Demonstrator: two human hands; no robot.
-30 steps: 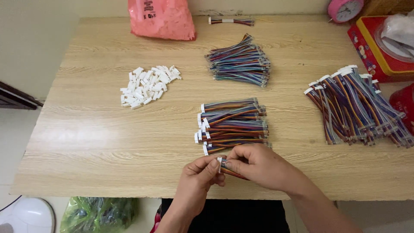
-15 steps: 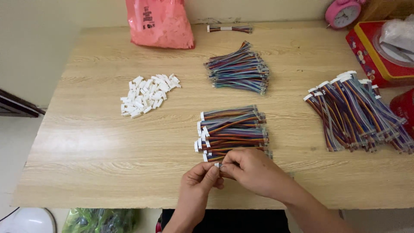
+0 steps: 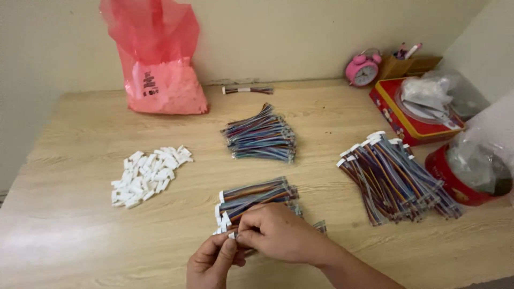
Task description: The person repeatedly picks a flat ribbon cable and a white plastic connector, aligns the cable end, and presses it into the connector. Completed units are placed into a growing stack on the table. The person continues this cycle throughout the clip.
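Note:
My left hand (image 3: 211, 261) and my right hand (image 3: 278, 233) meet at the near edge of the wooden table (image 3: 80, 235). Together they pinch one multicoloured ribbon cable with a small white connector (image 3: 232, 234) at its end. My right hand lies over the near part of a stack of cables with white connectors (image 3: 251, 195). A heap of loose white connectors (image 3: 147, 174) lies to the left. A bundle of bare-ended cables (image 3: 261, 135) sits further back in the middle. A larger pile of cables with connectors (image 3: 393, 179) lies on the right.
A pink plastic bag (image 3: 160, 64) of white parts stands at the back left by the wall. One lone cable (image 3: 247, 90) lies behind the bundle. A pink alarm clock (image 3: 362, 69), a red tin (image 3: 412, 120) and a red tub in plastic wrap (image 3: 471, 171) crowd the right.
The view has tilted up, so the wall and the back of the table show. Both hands stay together on the same cable, shifted slightly towards the near edge.

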